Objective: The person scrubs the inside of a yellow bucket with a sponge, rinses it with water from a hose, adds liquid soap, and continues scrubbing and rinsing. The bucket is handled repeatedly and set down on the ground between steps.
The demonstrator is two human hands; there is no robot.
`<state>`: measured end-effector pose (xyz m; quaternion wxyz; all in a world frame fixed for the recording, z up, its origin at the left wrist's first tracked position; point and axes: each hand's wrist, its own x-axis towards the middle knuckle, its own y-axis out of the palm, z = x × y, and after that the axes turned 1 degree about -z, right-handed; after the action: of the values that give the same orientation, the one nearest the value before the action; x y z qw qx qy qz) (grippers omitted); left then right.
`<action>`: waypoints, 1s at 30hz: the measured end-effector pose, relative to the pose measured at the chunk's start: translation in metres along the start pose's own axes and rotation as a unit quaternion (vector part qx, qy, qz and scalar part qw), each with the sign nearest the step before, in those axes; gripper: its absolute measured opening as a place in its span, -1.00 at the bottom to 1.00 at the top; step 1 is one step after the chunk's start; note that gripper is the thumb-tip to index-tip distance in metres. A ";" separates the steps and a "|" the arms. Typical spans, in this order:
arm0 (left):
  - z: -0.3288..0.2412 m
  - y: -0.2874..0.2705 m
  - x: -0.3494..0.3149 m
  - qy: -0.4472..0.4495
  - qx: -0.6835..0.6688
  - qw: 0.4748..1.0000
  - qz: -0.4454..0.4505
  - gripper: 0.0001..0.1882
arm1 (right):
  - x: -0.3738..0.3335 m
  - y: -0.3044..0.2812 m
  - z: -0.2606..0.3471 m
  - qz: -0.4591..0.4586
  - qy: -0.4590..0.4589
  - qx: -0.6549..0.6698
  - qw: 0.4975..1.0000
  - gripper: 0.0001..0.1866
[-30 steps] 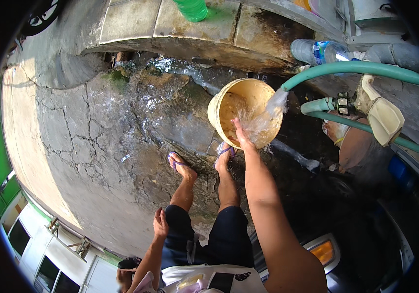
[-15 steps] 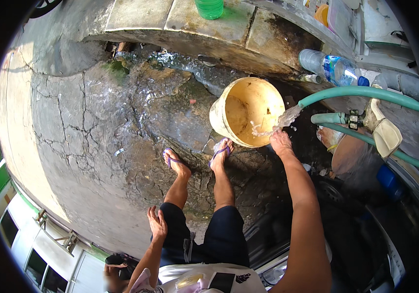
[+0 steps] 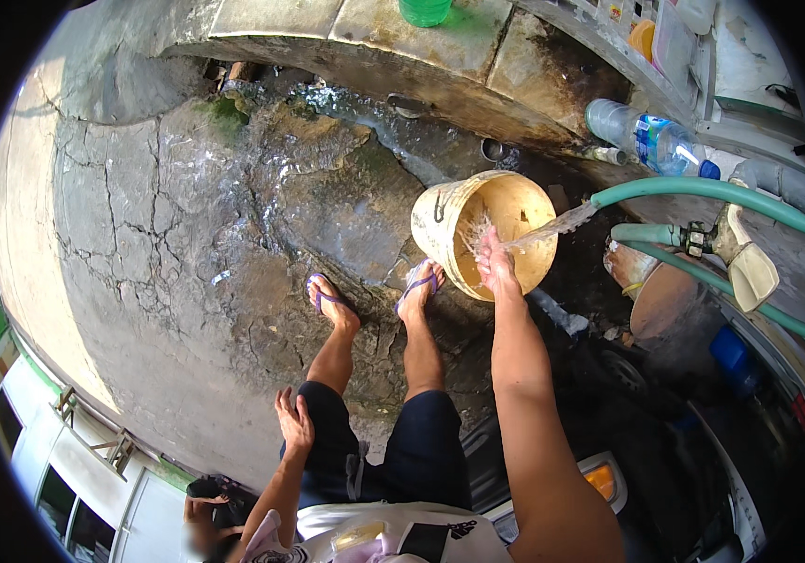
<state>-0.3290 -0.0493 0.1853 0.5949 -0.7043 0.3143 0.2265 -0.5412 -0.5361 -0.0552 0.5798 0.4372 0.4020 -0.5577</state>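
Note:
A worn, cream-coloured plastic bucket [image 3: 536, 202] stands tilted on the wet ground just ahead of my right foot, its mouth turned toward me and to the right. Water [image 3: 567, 221] pours into it from the end of a green hose [image 3: 674, 186]. My right hand [image 3: 494, 263] is over the bucket's mouth, in the stream, and water splashes around its fingers. Those fingers look stretched out with nothing held, though spray partly hides them. My left hand [image 3: 295, 421] rests on my left thigh, fingers apart and empty.
Beside the bucket a ledge [image 3: 402, 56] carries a green container [image 3: 424, 11]. A clear plastic bottle [image 3: 656, 141] lies at the right, above a tap [image 3: 736, 249] with green hoses. A vehicle [image 3: 571, 497] is close on my right. The concrete is cracked and wet.
My right hand has moved left, from the bucket's lower right rim to over its mouth in the water. The bucket sits slightly nearer to me. My left hand stays on my thigh.

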 end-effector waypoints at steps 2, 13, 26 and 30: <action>0.004 -0.003 0.002 -0.026 -0.014 0.999 0.012 -0.39 | 0.007 0.002 -0.008 0.019 0.061 0.081 0.995 -0.57; 0.029 -0.014 0.024 -0.046 -0.019 0.999 -0.004 -0.35 | -0.016 0.048 -0.028 0.022 -0.289 -0.274 0.917 -0.36; 0.038 -0.028 0.042 0.069 -0.024 0.997 -0.004 -0.37 | -0.075 0.004 -0.030 0.004 -0.361 -0.749 0.555 -0.73; 0.048 -0.035 0.043 0.004 -0.014 0.999 0.033 -0.36 | -0.084 -0.024 -0.029 0.034 -0.284 -0.804 0.522 -0.78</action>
<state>-0.2713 -0.0064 0.1712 0.5756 -0.7030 0.3364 0.2473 -0.5691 -0.4836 0.0146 0.7870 -0.3829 0.4784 -0.0723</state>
